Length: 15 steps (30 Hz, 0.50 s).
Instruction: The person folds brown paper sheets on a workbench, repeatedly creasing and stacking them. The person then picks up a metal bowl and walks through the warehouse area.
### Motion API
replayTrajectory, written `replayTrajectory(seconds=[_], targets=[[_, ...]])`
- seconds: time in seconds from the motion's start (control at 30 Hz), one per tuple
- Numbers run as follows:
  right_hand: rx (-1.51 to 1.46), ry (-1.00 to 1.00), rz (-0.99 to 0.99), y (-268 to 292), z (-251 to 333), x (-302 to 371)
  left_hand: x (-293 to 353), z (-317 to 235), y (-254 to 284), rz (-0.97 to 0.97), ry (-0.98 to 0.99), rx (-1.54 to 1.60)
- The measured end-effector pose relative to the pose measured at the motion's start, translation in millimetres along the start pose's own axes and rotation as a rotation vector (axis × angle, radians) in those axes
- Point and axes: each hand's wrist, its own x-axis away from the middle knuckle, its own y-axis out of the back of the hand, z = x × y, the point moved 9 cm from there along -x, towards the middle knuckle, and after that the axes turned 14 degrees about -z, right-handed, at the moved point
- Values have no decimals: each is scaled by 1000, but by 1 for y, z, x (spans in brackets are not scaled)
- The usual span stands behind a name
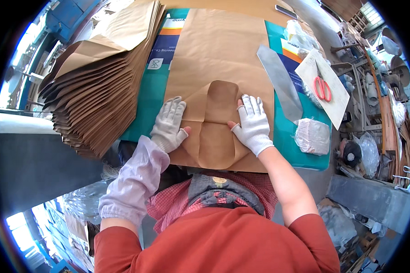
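Left hand and right hand, both gloved, open and flat, pressing the folded bottom flaps of the brown paper bag lying near on the teal table. Best kept pressing evenly along the crease, flaps aligned. Folded bag stack far left; scissors far right.

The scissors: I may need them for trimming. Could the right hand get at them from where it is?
Probably yes: the scissors lie uncovered on a white sheet, up and right of the right hand, with only a flat grey metal strip between.
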Motion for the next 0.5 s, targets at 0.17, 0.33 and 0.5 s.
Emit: replayTrajectory(seconds=[0.17, 0.33, 0.5], targets=[[7, 6, -20, 2, 0, 2, -3, -7, -9, 43, -21, -154], [8, 5, -27, 1, 0, 1, -5, -8, -16, 52, 36, -239], [-4, 19, -28, 0, 0, 0, -8, -12, -13, 6, 45, -275]])
